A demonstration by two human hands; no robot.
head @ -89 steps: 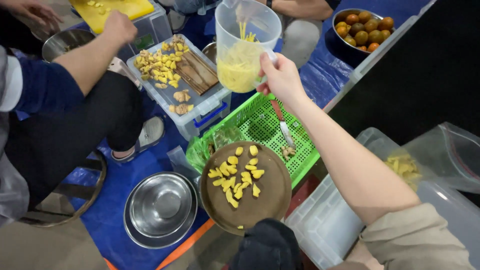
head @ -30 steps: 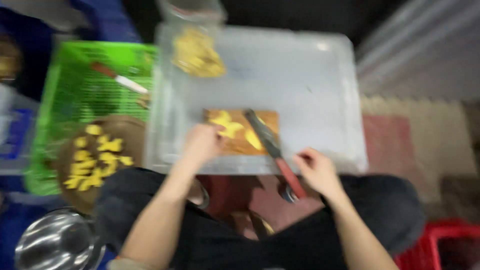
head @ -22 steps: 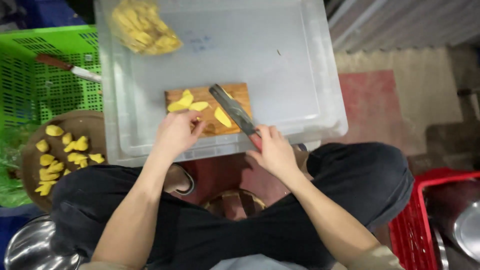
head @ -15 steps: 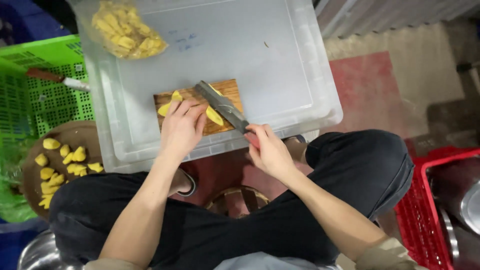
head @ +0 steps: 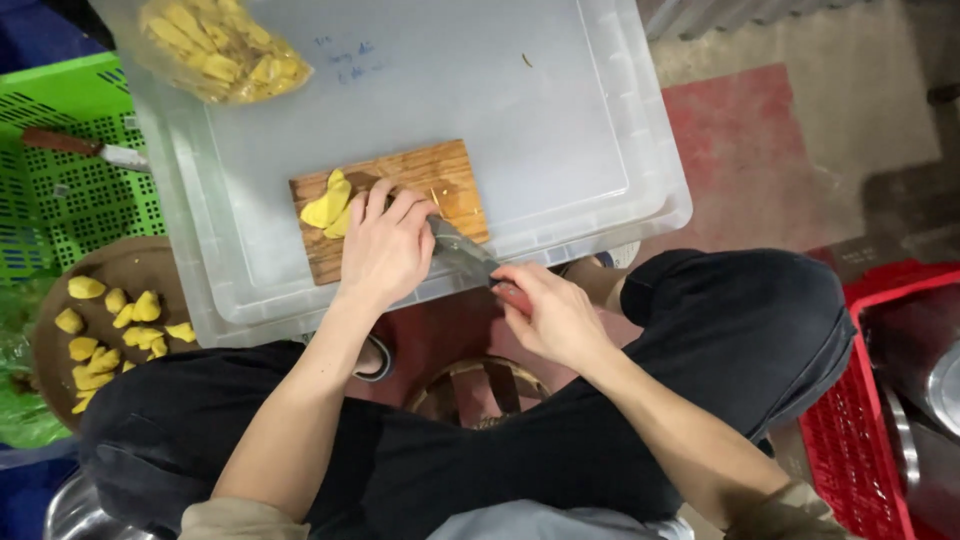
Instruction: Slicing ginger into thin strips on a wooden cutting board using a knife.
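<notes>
Hands met over a small wooden cutting board [head: 400, 200] that lay on the lid of a clear plastic bin [head: 560, 110]. Our left hand [head: 388, 245] was pressed down on the board, fingers close together and curled over the yellow fruit pieces [head: 325, 208], of which only a few showed past the fingertips at the board's left end. Our right hand [head: 545, 315] was closed around the reddish handle of a knife [head: 462, 255], its broad blade lying at a slant, tip under the left hand near the board's lower right edge. Whether the edge was in the fruit we could not tell, since the left hand hid it.

We judged the cutting to be well along but not done. A round brown tray [head: 150, 270] to our left, low beside the bin, already held many cut yellow chunks [head: 110, 325], which looked like finished work. At the far left corner of the lid sat a clear bag [head: 220, 45] full of longer yellow strips, apparently uncut stock, so plenty seemed left. The pieces on the board were still large next to those on the tray. A second knife [head: 85, 150] lay idle on the green basket [head: 70, 200] beyond the bin.
</notes>
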